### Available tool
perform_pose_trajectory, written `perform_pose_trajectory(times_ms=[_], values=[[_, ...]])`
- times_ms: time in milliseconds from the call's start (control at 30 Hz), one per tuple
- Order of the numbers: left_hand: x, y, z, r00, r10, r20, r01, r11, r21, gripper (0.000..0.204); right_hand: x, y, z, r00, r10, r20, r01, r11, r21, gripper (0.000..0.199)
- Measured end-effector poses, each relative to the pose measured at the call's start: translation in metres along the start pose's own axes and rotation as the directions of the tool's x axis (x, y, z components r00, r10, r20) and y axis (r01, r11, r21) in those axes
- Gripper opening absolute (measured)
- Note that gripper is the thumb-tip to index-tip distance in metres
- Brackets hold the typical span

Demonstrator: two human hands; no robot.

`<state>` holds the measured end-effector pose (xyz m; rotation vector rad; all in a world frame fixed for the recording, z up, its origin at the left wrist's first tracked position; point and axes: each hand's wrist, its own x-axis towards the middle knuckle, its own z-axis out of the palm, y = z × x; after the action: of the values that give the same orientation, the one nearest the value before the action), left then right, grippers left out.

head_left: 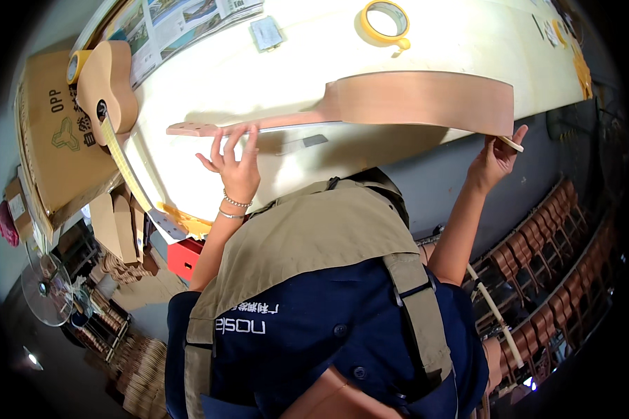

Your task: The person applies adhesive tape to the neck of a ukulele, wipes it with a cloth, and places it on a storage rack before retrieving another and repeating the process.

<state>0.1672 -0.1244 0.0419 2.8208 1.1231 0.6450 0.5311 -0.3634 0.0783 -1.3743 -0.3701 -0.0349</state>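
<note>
The right hand (495,159) has its grip closed on a thin strip (510,143) at the guitar (419,101) body's end. The left hand (234,162), fingers spread open, rests on the guitar's neck. The guitar lies on its side on the white surface (258,77), a tape roll (384,21) beyond it.
</note>
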Motion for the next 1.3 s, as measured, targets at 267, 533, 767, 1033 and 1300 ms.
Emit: perform_pose_trajectory(times_ms=[267, 533, 767, 1033, 1300], values=[[0.036, 0.076, 0.013, 0.967, 0.255, -0.009, -0.255, 0.961, -0.105, 0.041, -0.002, -0.001, 0.009, 1.000, -0.025, -0.003, 0.025, 0.999, 0.037, 0.067], [0.046, 0.088, 0.014, 0.943, 0.332, -0.030, -0.333, 0.933, -0.136, 0.030, -0.001, 0.006, 0.006, 1.000, 0.017, -0.024, -0.016, 0.998, 0.064, 0.069], [0.063, 0.082, 0.016, 0.905, 0.408, -0.122, -0.424, 0.889, -0.172, 0.018, -0.016, 0.077, -0.013, 0.979, 0.195, -0.056, -0.197, 0.980, -0.039, 0.075], [0.114, 0.169, -0.013, 0.735, 0.657, -0.164, -0.676, 0.727, -0.120, 0.037, -0.032, 0.068, 0.019, 0.920, 0.391, -0.016, -0.363, 0.868, 0.338, 0.101], [0.193, 0.174, -0.056, 0.917, 0.372, 0.144, -0.227, 0.783, -0.579, 0.085, -0.019, 0.014, 0.041, 0.936, 0.350, 0.044, -0.351, 0.911, 0.218, 0.109]])
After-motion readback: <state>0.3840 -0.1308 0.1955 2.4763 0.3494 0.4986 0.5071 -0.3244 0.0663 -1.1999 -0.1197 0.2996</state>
